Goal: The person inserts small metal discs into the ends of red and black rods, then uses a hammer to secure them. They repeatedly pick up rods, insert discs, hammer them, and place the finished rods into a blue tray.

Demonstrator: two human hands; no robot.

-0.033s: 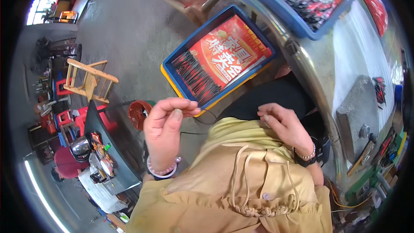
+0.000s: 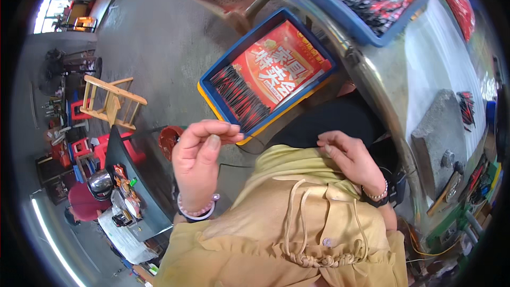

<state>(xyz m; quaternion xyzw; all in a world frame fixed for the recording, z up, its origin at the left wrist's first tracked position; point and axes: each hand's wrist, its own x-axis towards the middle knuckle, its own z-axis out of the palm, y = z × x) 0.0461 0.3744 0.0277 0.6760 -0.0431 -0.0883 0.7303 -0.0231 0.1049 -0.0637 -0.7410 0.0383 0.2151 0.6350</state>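
My left hand hovers beside the near left corner of a blue tray. Its fingers are loosely bent, with the thumb apart from their tips and nothing visible between them. In the tray, a row of thin black-and-red pieces lies along the left end, on a red printed sheet. Above my lap, my right hand is half curled, and no object shows in it. Its palm side is hidden. Both wrists wear beads.
A second blue tray, heaped with similar pieces, sits on the workbench at the upper right. A grey slab and a few loose pieces lie on that bench. A wooden stool and dark table stand left.
The view has shifted very slightly. My left hand appears a little farther left; my right hand keeps its pose. Nothing has been taken up or let go.
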